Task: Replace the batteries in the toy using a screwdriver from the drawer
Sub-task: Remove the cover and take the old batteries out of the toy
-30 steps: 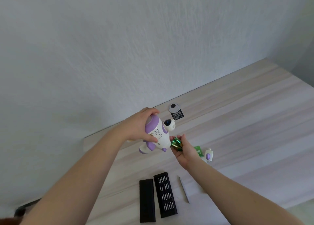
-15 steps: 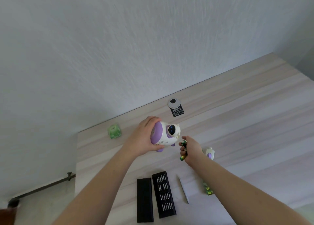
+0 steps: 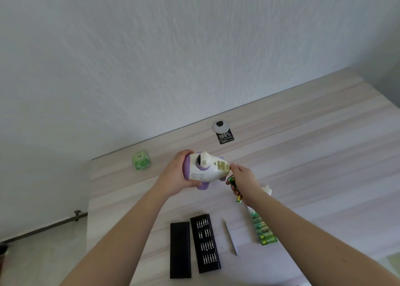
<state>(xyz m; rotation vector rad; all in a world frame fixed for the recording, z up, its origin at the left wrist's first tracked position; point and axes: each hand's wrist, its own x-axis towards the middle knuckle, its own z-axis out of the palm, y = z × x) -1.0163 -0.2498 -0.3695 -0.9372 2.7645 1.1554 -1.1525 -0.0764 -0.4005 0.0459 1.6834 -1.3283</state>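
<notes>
My left hand [image 3: 175, 175] grips a white and purple toy [image 3: 205, 171] above the wooden table [image 3: 313, 156], tilted so its open battery compartment [image 3: 223, 165] faces right. My right hand [image 3: 242, 179] is closed around green batteries [image 3: 234, 187], and its fingertips touch the edge of the compartment. A slim silver screwdriver [image 3: 231, 238] lies on the table below the hands. A pack of green batteries [image 3: 262, 227] lies to its right. The white and purple battery cover [image 3: 267, 189] rests on the table behind my right wrist, partly hidden.
A black bit tray [image 3: 205, 242] with several screwdriver bits and its black lid [image 3: 180, 250] lie at the front. A green cube [image 3: 141, 162] sits at the back left. A round cable grommet [image 3: 220, 126] with a black tag [image 3: 225, 137] is near the wall.
My left hand has turned the toy so the open compartment shows. My right hand, still holding the batteries, has risen to the compartment's edge. The view has shifted.
</notes>
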